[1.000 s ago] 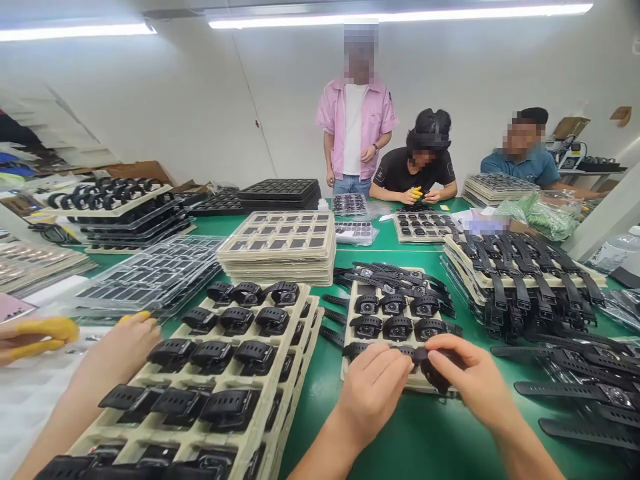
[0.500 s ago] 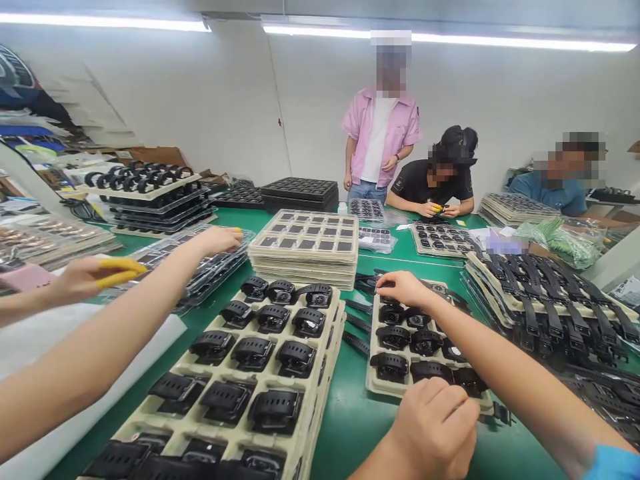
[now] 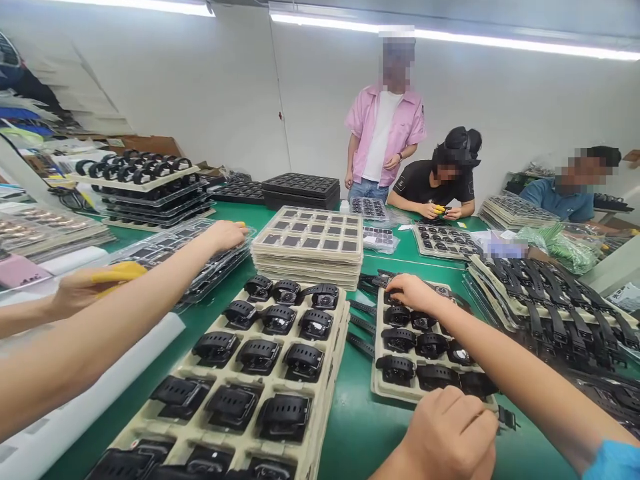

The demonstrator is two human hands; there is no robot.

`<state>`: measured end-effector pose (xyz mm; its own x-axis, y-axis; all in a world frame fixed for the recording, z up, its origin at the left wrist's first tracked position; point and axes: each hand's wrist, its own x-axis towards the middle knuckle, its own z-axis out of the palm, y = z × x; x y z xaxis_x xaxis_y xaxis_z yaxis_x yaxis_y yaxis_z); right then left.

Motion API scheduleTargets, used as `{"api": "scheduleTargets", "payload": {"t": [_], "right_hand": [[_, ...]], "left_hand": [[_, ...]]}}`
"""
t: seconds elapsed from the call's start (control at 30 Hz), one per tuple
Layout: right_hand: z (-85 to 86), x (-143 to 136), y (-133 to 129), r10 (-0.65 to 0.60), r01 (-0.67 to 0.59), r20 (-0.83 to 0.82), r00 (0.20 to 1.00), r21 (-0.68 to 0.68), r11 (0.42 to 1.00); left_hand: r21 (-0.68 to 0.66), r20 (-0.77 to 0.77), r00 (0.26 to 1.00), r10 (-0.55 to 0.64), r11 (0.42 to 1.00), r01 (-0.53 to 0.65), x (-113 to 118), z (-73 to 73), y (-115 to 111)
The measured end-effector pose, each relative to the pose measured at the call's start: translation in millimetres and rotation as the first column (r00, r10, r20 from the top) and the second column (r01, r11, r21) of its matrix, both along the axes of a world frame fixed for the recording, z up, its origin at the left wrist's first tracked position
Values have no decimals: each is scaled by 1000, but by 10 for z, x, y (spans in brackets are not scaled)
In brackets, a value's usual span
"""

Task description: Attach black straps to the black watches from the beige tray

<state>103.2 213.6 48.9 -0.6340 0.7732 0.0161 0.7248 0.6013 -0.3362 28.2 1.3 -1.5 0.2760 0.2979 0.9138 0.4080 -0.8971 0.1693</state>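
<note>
Reaching far - right hand [image 3: 413, 290] is out over the top end of the small tray [image 3: 380, 390], arm stretched long across it, fingertips down at the loose straps [image 3: 370, 279]; can't tell if it grips one. Left hand [image 3: 445, 433] sits at the tray's near edge, curled like a fist, knuckles up - can't tell if anything is inside. Watches [image 3: 396, 367] lie in the tray between both hands. Hands well apart. A co-worker's hand [image 3: 227, 235] reaches over the clear trays on my left.
</note>
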Motion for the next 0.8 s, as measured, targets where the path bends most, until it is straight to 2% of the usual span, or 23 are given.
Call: {"api": "scheduleTargets", "payload": {"t": [0.13,0.27,0.4,0.53,0.67,0.8], "right_hand": [[129,129,-20,-40,40,2,999,24,999],[269,527,-111,-227,228,103,968,4,974],[245,873,-236,-367,391,234,900,-66,918],[255,887,-213,-420,467,287,861,-118,876],[448,792,-188,-441,460,192,877,-65,885],[707,720,-278,-428,436,-85,900,108,894]], "left_hand": [[-13,-47,999,9,1000,-10,2,-28,-16],[-57,-50,999,9,998,-12,-23,-4,-11],[-40,0,1000,-29,999,29,-41,51,-2],[-109,-28,999,-44,993,41,-73,89,-20],[-175,-83,994,-67,983,51,-115,116,-38],[-210,-86,994,-75,976,55,-125,134,-32]]}}
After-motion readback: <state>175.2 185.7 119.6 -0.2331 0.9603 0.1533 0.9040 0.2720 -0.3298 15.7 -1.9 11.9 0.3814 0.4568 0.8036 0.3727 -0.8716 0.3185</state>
